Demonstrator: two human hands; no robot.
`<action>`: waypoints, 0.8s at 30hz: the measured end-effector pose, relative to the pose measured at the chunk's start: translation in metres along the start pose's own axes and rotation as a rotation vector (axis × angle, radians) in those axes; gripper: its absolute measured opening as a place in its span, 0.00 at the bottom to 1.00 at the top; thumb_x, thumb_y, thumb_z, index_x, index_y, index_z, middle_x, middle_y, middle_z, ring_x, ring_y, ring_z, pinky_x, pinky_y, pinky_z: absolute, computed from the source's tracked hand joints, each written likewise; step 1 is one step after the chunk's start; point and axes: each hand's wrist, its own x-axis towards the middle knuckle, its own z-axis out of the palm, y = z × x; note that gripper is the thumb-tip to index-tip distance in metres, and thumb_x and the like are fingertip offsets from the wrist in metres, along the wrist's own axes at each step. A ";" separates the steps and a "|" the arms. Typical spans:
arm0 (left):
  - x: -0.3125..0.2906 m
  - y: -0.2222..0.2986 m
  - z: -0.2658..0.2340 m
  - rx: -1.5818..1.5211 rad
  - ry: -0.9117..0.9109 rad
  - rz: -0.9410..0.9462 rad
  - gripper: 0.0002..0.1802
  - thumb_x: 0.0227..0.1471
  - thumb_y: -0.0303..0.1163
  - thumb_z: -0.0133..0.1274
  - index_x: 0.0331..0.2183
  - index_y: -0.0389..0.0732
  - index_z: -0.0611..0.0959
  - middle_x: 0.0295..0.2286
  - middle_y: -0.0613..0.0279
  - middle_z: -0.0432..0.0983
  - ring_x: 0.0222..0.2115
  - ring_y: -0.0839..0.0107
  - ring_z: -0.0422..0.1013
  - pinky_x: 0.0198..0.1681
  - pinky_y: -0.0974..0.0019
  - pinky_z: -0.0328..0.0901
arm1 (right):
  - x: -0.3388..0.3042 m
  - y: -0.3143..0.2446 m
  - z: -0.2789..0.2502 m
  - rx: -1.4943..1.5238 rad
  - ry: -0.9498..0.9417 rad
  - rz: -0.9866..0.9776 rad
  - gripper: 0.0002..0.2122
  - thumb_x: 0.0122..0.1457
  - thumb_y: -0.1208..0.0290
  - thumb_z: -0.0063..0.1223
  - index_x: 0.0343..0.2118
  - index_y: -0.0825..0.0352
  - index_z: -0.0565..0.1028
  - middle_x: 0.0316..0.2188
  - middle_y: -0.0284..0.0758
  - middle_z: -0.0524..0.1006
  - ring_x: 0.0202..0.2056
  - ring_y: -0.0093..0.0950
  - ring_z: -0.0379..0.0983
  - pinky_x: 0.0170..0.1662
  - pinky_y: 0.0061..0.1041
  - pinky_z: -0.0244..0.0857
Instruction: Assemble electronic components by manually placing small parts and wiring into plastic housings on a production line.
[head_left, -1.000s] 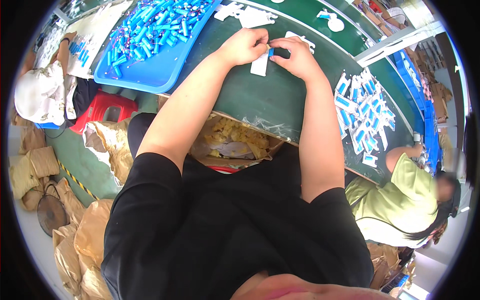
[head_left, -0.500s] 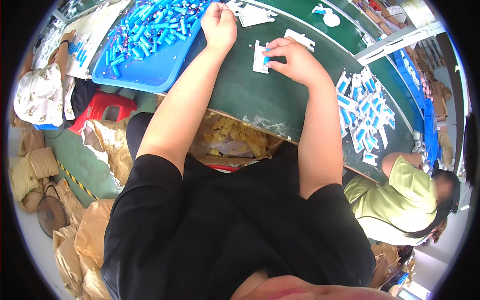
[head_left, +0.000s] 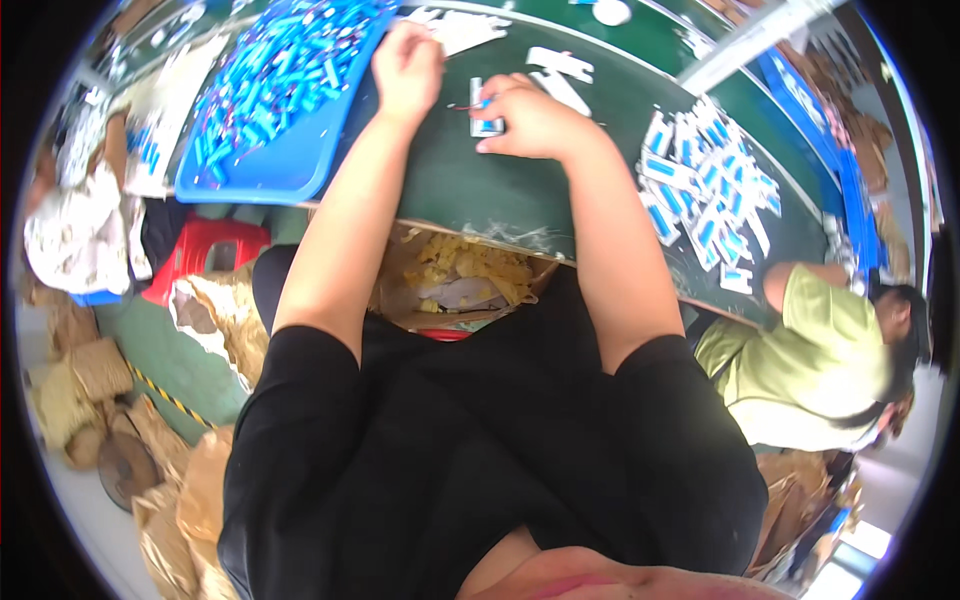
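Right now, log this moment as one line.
left hand: near blue tray; right hand: touching white piece; white-blue pile: at right

No readable text — no legible labels, no numbers, no signs

Tabletop [head_left: 480, 190] free midway; blue tray [head_left: 280, 170] leftward, parts pile [head_left: 707, 182] rightward

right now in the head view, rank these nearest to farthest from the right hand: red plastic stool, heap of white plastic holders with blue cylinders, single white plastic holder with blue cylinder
From the right hand:
1. single white plastic holder: at its fingertips, on its left
2. heap of white plastic holders: to its right, on the table
3. red plastic stool: far left, beyond the table
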 end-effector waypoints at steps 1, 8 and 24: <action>0.000 0.009 0.003 -0.046 0.008 -0.040 0.05 0.60 0.22 0.47 0.34 0.41 0.78 0.22 0.63 0.76 0.20 0.73 0.71 0.23 0.68 0.67 | 0.001 0.010 0.006 -0.025 0.033 -0.006 0.19 0.49 0.68 0.74 0.45 0.65 0.86 0.50 0.42 0.78 0.56 0.45 0.70 0.60 0.36 0.65; -0.071 0.138 -0.018 -0.496 -0.620 -0.564 0.17 0.55 0.40 0.61 0.35 0.40 0.72 0.22 0.60 0.70 0.20 0.69 0.69 0.23 0.67 0.65 | -0.025 0.031 -0.029 0.090 0.333 0.158 0.19 0.44 0.62 0.70 0.41 0.63 0.86 0.39 0.44 0.81 0.43 0.43 0.79 0.48 0.37 0.74; -0.292 0.052 -0.099 1.432 -1.075 -0.335 0.24 0.56 0.23 0.54 0.54 0.45 0.79 0.53 0.45 0.73 0.52 0.54 0.75 0.50 0.51 0.75 | -0.052 0.076 -0.057 -0.063 0.907 0.842 0.21 0.54 0.54 0.63 0.46 0.63 0.83 0.48 0.46 0.80 0.52 0.45 0.75 0.56 0.42 0.68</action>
